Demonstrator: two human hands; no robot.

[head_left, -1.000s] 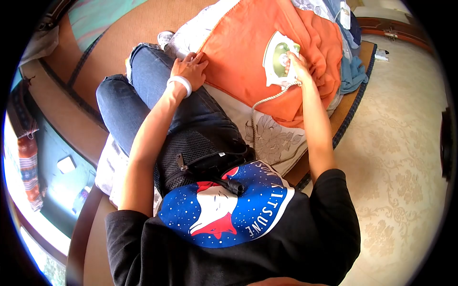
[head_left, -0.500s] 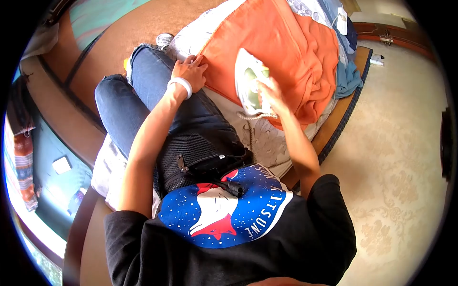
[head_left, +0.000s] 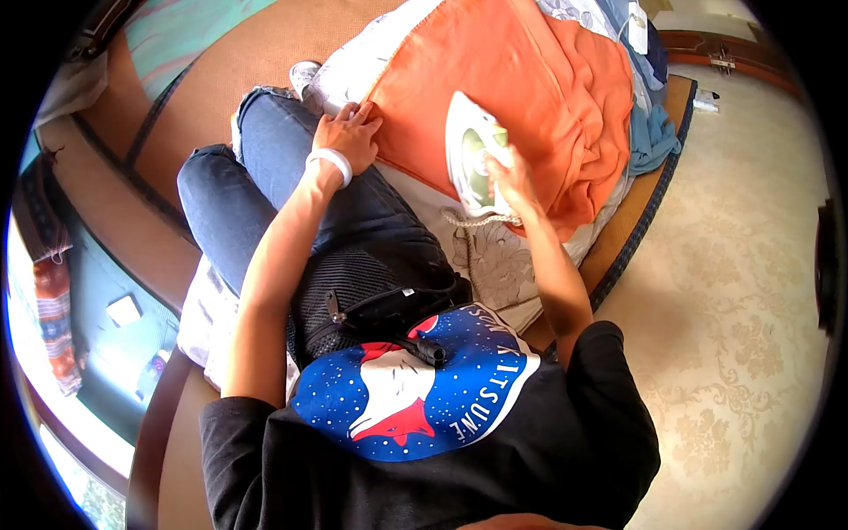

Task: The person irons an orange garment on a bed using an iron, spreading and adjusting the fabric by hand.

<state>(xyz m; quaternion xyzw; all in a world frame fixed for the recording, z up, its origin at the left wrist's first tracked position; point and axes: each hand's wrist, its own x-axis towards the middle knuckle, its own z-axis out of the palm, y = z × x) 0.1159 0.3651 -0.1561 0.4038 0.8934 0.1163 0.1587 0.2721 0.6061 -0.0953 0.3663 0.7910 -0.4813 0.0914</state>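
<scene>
An orange cloth (head_left: pixel 468 57) lies spread over a pale patterned sheet (head_left: pixel 499 265), smooth at the left and bunched into folds at the right. My right hand (head_left: pixel 512 183) is closed round the handle of a white and green iron (head_left: pixel 473 150). The iron rests on the cloth near its lower edge, its tip pointing away from me, and a braided cord (head_left: pixel 464 219) trails from its heel. At the cloth's left edge, my left hand (head_left: pixel 349 137) lies with fingers stretched out and fingertips on the fabric. A white band circles that wrist.
Blue garments (head_left: pixel 654 141) are heaped beyond the cloth at the right. My jeans-clad legs (head_left: pixel 283 132) stretch along its left side, on a woven brown mat (head_left: pixel 252 53). Past the dark-edged border at the right is a patterned pale floor (head_left: pixel 715 309).
The iron in my right hand has shifted slightly to the right on the cloth. My left hand stays at the left edge.
</scene>
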